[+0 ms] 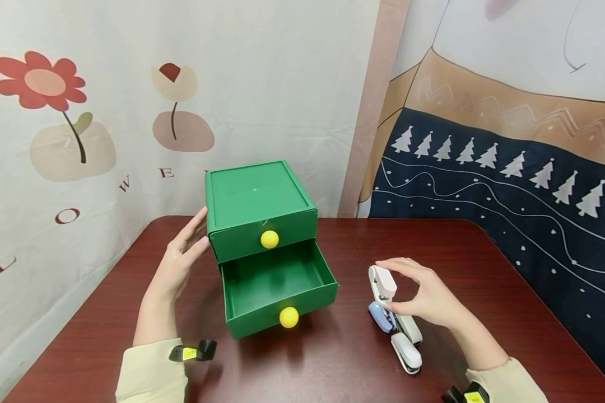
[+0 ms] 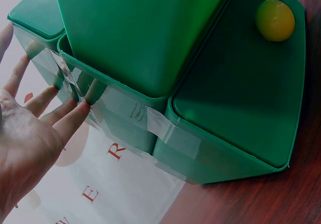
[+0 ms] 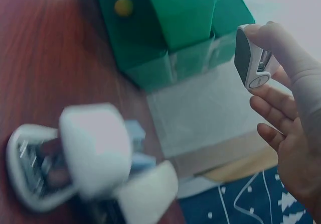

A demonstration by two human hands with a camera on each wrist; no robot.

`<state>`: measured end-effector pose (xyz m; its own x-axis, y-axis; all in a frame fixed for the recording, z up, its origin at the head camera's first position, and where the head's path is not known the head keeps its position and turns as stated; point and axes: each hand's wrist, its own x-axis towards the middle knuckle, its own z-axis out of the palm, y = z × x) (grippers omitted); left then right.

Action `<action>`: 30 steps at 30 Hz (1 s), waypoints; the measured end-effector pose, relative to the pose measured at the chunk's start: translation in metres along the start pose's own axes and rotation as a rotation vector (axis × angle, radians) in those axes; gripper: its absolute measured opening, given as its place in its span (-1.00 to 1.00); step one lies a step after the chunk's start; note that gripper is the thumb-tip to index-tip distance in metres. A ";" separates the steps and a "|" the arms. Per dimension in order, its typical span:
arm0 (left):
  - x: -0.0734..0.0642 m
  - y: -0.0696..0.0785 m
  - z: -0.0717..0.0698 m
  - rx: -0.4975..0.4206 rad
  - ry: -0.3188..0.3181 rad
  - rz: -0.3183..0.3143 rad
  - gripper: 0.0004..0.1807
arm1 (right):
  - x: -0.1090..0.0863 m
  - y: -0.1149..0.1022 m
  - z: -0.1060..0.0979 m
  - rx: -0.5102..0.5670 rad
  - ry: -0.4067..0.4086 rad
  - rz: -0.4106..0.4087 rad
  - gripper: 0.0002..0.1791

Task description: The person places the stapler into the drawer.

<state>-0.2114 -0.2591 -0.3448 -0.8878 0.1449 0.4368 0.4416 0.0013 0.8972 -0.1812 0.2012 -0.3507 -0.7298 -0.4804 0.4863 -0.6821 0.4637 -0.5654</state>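
Observation:
A green drawer cabinet (image 1: 254,193) with yellow knobs stands left of centre. Its middle drawer (image 1: 249,324) is pulled out, and the floor of it shows bare. Against the cabinet's left side my left hand (image 1: 173,268) rests its fingertips, fingers spread and fairly straight; the left wrist view shows clear tape (image 2: 163,123) along that side. My right hand (image 1: 431,291) pinches a small white stapler (image 1: 382,282) between thumb and fingers, above the other staplers. In the right wrist view, the held stapler (image 3: 243,58) has a grey face.
Under the right hand, a blue stapler (image 1: 380,317), a white stapler (image 1: 406,352) and an off-white one (image 1: 409,327) lie close together on the dark red table (image 1: 353,364). A printed curtain (image 1: 282,84) hangs right behind the table.

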 end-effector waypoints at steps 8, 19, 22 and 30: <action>0.000 -0.001 -0.001 0.012 -0.007 -0.014 -0.39 | 0.024 -0.003 0.016 0.057 -0.019 -0.020 -0.24; -0.001 0.000 -0.001 0.011 -0.007 -0.009 -0.39 | 0.058 -0.006 0.041 0.095 -0.029 -0.088 -0.27; -0.001 0.001 -0.001 0.010 -0.007 -0.007 -0.39 | 0.068 -0.009 0.047 0.114 -0.045 -0.098 -0.28; -0.001 0.002 0.000 0.018 -0.003 -0.017 -0.40 | 0.091 -0.013 0.061 0.144 -0.091 -0.105 -0.31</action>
<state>-0.2093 -0.2591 -0.3435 -0.8947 0.1478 0.4214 0.4289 0.0212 0.9031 -0.2356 0.1064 -0.3398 -0.6436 -0.5888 0.4890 -0.7356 0.2994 -0.6077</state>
